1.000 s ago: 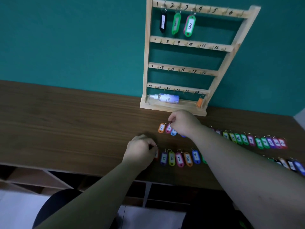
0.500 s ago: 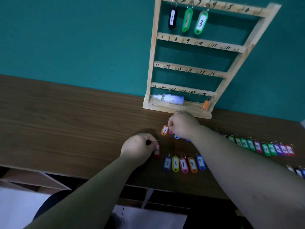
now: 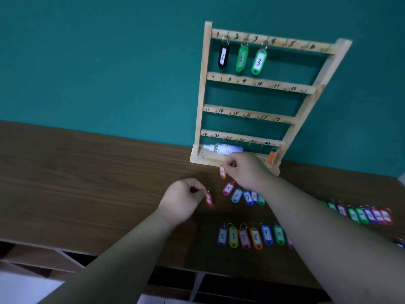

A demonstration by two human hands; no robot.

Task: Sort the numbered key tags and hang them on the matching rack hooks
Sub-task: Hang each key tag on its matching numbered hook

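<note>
A wooden key rack (image 3: pixel 202 88) with numbered hooks leans on the teal wall. Tags 1 (image 3: pixel 223 58), 2 (image 3: pixel 241 59) and 3 (image 3: pixel 258 61) hang on its top row. My right hand (image 3: pixel 247 170) pinches the ring of an orange tag 4 (image 3: pixel 222 172), lifted just in front of the rack's base. My left hand (image 3: pixel 183 199) pinches the ring of a red tag (image 3: pixel 209 199) that dangles above the table. Two rows of coloured numbered tags lie on the table: a far row (image 3: pixel 236 195) from 5 on, partly hidden by my right arm, and a near row (image 3: pixel 249 236).
A white bottle (image 3: pixel 223 148) and an orange tag (image 3: pixel 271 156) sit in the rack's base tray. More tags (image 3: pixel 370 216) run to the right. The brown tabletop (image 3: pixel 87 183) has open shelf cubbies below its front edge.
Both hands have lifted their tags off the table. The right hand rose with the orange tag 4 toward the rack's base; the left hand moved left and up with the red tag.
</note>
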